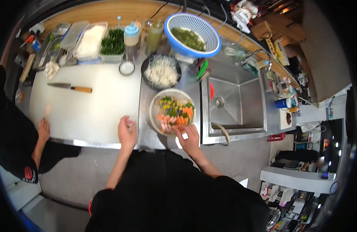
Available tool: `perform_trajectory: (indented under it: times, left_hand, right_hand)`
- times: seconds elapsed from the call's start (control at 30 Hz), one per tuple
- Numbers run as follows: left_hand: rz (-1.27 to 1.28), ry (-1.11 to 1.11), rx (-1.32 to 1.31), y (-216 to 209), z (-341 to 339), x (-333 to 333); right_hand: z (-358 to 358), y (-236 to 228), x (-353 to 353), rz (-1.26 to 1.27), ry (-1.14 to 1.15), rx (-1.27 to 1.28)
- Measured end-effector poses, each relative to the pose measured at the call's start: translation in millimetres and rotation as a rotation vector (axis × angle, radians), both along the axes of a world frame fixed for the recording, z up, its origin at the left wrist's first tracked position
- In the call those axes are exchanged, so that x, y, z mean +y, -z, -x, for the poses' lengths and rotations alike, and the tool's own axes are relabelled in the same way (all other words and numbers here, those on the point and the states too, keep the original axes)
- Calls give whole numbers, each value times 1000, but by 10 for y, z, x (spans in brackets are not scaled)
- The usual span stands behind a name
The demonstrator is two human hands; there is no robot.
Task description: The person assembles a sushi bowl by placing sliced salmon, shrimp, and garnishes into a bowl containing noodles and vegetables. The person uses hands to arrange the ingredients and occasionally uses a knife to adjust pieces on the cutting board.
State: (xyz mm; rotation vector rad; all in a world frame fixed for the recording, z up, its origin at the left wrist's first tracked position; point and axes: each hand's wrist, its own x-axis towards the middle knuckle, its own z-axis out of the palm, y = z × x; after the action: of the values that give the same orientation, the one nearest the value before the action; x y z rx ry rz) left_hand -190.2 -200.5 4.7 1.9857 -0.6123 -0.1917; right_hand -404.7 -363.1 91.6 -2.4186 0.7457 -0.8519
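In front of me, on the steel counter, stands a round pale plate (153, 111) of sliced raw fish. Orange slices (182, 119), pink-and-white slices (166, 125), green leaves and yellow bits lie on it. My right hand (190, 140) is at the plate's near right edge, thumb and fingers drawn together at the slices; what is between them, if anything, is hidden. My left hand (127, 133) hovers over the near right edge of the white cutting board (105, 100), holding nothing, its fingers loosely bent and apart. Behind the plate sits a black bowl (144, 79) of white shreds (162, 72).
A knife (72, 87) and a small dish (126, 68) lie on the board. Another person's hand (43, 130) rests at its left edge. Behind are food containers (112, 58), bottles (131, 38) and a blue colander (171, 42) of greens. Right is a steel sink (236, 92).
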Motion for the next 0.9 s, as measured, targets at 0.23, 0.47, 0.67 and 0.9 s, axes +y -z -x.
perform_trajectory:
  times: [0.23,0.47,0.67,0.9]
  left_hand:
    - [-63,94,-324,-7,-269,111]
    - [-146,51,-310,-32,-243,12]
    - [-123,-120,-262,77,-229,81]
    - [62,-296,124,-201,293,-211]
  right_hand:
    - [-1037,-1086,-1424,219,99,-83]
    - [-2289,-890,-3631,128,132,485]
    - [-2994,-421,-3944,154,-301,676]
    - [-2858,-819,-4137,362,-335,530]
